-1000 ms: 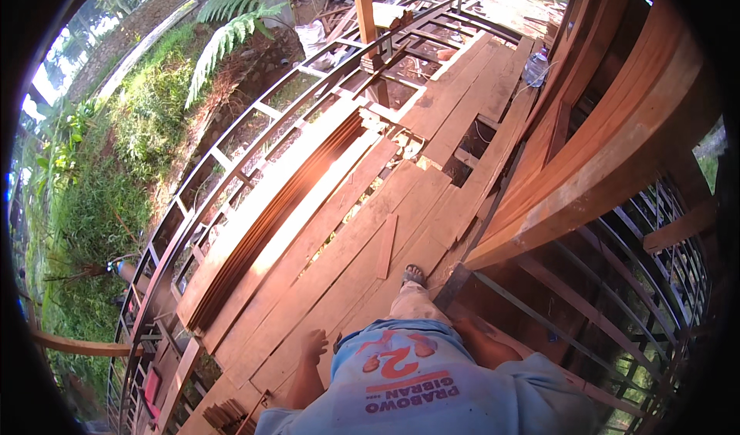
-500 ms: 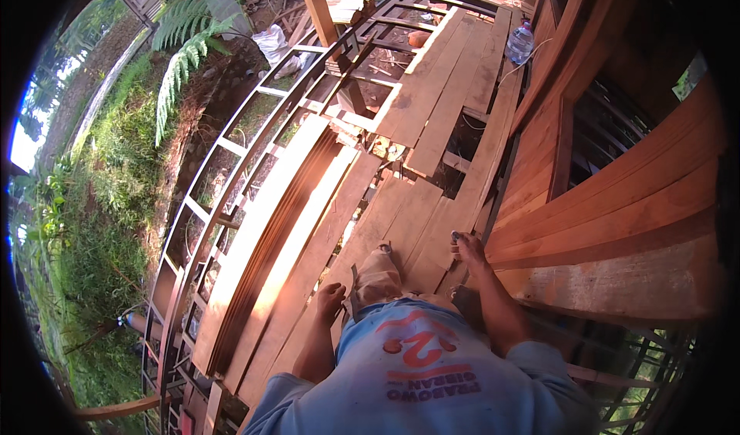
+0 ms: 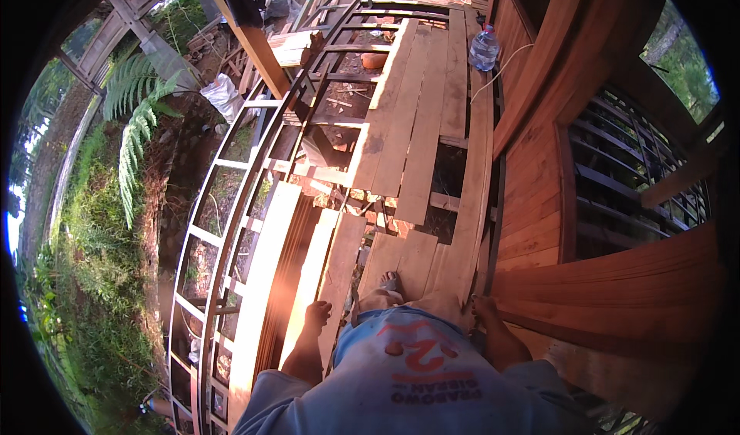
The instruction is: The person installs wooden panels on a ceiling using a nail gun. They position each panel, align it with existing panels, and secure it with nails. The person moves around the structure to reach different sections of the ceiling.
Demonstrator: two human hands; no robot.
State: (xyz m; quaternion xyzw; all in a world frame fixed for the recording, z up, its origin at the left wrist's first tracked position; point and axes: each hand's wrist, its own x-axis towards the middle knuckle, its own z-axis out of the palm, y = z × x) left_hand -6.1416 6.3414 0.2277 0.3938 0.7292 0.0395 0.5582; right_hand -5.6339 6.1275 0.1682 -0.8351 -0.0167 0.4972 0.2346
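Observation:
My left hand (image 3: 317, 311) hangs beside my left thigh, its fingers loosely curled and nothing showing in them. Below it lies a long plank (image 3: 341, 265) of the walkway. My right hand (image 3: 484, 309) is down by my right hip, near the wooden wall, with its fingers closed; whatever they may hold is hidden. Between the hands, my sandalled foot (image 3: 390, 282) stands on the short deck boards (image 3: 412, 254). A stack of long planks (image 3: 266, 273) lies to the left of my left hand.
Dark metal framing (image 3: 202, 234) with open gaps runs along the left edge. A hole (image 3: 447, 166) shows between deck boards (image 3: 420, 119) ahead. A large clear water bottle (image 3: 484, 48) stands at the wall. A wooden post (image 3: 258, 49) leans at far left; a window opening (image 3: 617, 180) is on the right.
I have moved forward along the boards and my view has turned a little. My right hand has dropped back from in front of me to beside my hip; my left stays low.

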